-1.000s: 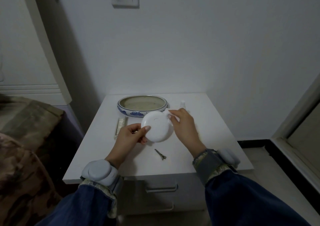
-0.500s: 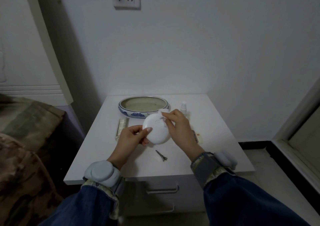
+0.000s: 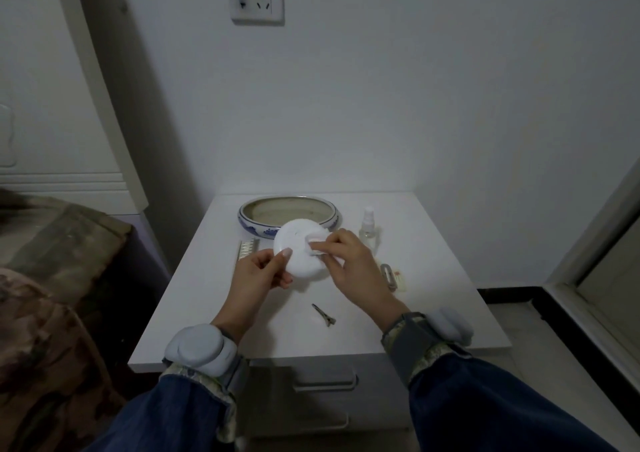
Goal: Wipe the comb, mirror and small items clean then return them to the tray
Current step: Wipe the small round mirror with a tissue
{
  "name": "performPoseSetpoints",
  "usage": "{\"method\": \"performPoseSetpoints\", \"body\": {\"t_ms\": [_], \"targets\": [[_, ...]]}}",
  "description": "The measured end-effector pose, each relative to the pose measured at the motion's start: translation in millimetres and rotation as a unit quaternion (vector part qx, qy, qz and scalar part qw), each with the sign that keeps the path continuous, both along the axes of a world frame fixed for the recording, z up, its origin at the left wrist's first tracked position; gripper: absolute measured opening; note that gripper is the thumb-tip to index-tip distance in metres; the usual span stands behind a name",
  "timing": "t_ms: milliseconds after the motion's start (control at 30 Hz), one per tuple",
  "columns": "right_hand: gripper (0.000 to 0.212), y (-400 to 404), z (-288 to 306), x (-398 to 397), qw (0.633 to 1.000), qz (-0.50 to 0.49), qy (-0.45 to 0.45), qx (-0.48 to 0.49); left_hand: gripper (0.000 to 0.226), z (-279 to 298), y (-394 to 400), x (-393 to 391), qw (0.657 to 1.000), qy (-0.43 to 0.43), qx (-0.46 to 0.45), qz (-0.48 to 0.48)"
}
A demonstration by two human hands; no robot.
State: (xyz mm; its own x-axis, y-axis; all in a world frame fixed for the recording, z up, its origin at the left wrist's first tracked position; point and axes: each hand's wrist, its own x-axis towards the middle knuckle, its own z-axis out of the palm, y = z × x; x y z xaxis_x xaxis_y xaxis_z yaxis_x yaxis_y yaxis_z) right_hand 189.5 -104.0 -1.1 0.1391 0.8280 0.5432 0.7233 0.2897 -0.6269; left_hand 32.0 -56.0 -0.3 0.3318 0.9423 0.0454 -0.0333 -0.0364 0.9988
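**Wiping the round mirror above the nightstand**

Holding the white round mirror [image 3: 300, 254] above the white nightstand [image 3: 433, 313], we grip its left edge with our left hand [image 3: 258, 273], thumb curled over the front and fingers behind. Our right hand [image 3: 349, 264] pinches a small white wipe [image 3: 317, 245] and presses it against the mirror's right part. Just behind the mirror, at the far side of the top, stands the blue-and-white oval tray [image 3: 256, 231], with nothing visible inside. We see the comb [image 3: 246, 256] lying flat to the left of our left hand, partly hidden by it. 1 hair clip [image 3: 324, 315] lies near us between our wrists. To the right stand a small spray bottle [image 3: 368, 226] and, nearer, 1 small metal item [image 3: 388, 275] we cannot identify.
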Motion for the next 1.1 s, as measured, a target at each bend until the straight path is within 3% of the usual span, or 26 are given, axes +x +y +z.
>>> {"method": "performPoseSetpoints", "body": {"t_ms": [233,333,433,533,700,833,967,1100], "targets": [[0.022,2.0,0.6,12.7,0.991,-0.125,0.04,0.01,0.02,-1.4,1.7,0.8,0.999,-0.035,-0.026,0.005],[0.022,-2.3,6.6,2.5,0.997,-0.043,0.041,0.044,0.017,-2.1,3.1,4.1,0.996,-0.071,-0.059,0.016],[0.022,-1.2,-0.7,-9.4,0.998,0.051,-0.037,0.027,0.022,-3.2,3.0,4.3,0.996,-0.074,-0.058,0.012],[0.022,1.7,-6.8,-6.1,0.998,0.051,-0.029,0.017,0.022,-3.4,4.0,2.0,0.997,-0.057,-0.042,0.009],[0.02,1.1,-2.2,8.9,0.996,-0.043,0.073,0.006,0.024,-4.0,5.5,0.4,0.999,-0.038,-0.027,0.01],[0.009,-0.9,8.1,18.7,0.961,-0.102,0.256,-0.036,0.019,-0.9,3.2,0.1,0.997,-0.067,-0.036,-0.005],[0.007,-0.1,16.1,20.2,0.883,-0.064,0.459,-0.074,0.018,1.8,0.1,2.9,0.994,-0.084,-0.058,-0.046],[0.018,2.9,11.9,14.7,0.87,0.015,0.479,-0.119,0.019,2.8,-1.9,2.4,0.994,-0.064,-0.045,-0.07]]}}
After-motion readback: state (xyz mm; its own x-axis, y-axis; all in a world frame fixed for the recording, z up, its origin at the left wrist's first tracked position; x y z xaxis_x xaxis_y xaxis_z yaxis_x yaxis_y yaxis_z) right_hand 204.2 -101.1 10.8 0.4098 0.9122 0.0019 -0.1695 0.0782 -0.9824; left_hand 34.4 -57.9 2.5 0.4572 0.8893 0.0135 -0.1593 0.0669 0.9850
